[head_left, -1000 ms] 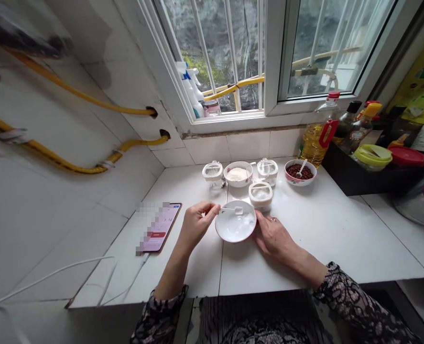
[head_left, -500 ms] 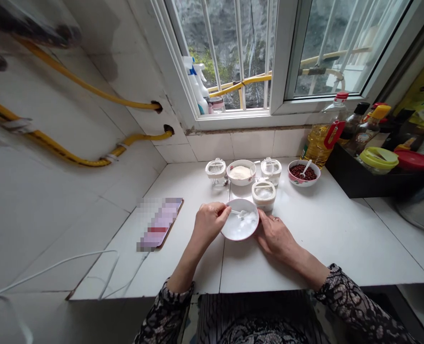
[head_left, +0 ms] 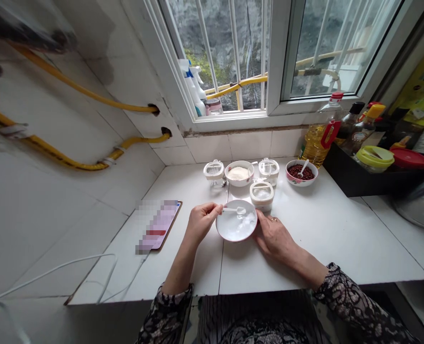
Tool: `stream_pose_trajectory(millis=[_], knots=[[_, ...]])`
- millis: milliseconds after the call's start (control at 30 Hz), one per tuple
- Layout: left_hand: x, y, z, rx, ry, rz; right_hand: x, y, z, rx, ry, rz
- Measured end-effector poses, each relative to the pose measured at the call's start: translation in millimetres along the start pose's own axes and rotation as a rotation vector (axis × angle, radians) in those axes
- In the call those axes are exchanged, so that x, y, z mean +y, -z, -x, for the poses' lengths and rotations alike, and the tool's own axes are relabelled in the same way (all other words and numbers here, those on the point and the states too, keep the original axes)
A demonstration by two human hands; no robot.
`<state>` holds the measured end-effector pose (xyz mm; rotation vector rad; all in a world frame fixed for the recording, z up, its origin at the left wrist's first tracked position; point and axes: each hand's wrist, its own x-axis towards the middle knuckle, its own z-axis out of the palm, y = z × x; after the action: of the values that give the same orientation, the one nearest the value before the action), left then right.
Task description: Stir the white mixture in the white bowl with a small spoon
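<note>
White bowl (head_left: pixel 230 230) is at the near middle of the worktop (head_left: pixel 326 239), between both hands; whitish clumps inside, mostly toward its right side. Small white spoon (head_left: pixel 229 209) crosses its far-left rim, scoop end over the inside; can't tell if it touches the contents.

Left hand (head_left: pixel 200 225): thumb and fingers pinched on the spoon handle. Right hand (head_left: pixel 274 237): fingers clamped on the bowl's right side, grip underneath hidden; ring on one finger.

Just beyond the bowl, to the right: lidded jar (head_left: pixel 262 195). Far row, left to right: clear jar (head_left: pixel 214 173), patterned bowl (head_left: pixel 239 174) of pale granular stuff, second clear jar (head_left: pixel 268 170), then, a bit apart, floral bowl (head_left: pixel 292 177) of dark red beans with a white spoon in it.

Left: phone (head_left: pixel 165 225) lying flat, cable running near. Far right: oil bottle (head_left: pixel 315 141) beside a black bin (head_left: pixel 358 179) of bottles and tubs.
</note>
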<state>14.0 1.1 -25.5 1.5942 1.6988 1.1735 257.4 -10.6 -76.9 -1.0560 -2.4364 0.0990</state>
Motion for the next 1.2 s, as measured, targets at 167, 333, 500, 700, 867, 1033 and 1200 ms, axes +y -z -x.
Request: stream_pose_trajectory(millis=[167, 333, 500, 700, 867, 1033, 1200], knots=[[-2, 4.4, 0, 0.007, 0.012, 0.051, 0, 0, 0, -0.009, -0.002, 0.009], [15, 9.9, -5, 0.09, -0.028, 0.024, 0, -1, 0, -0.021, -0.015, 0.027], [44, -3.9, -13, 0.184, -0.262, -0.067, 0, -1, 0, -0.044, -0.025, -0.002], [56, -37.0, -11, 0.222, -0.668, -0.491, 0, -2, 0, -0.049, -0.034, 0.019], [50, -34.1, -5, 0.337, -0.768, -0.508, -2, 0, -1, -0.047, -0.035, 0.021], [39, -4.2, 3, 0.328, -0.63, -0.357, -3, 0, -1, -0.056, -0.038, -0.005], [17, 8.8, 12, 0.071, -0.414, -0.413, -1, -1, -1, -0.059, -0.038, 0.001]])
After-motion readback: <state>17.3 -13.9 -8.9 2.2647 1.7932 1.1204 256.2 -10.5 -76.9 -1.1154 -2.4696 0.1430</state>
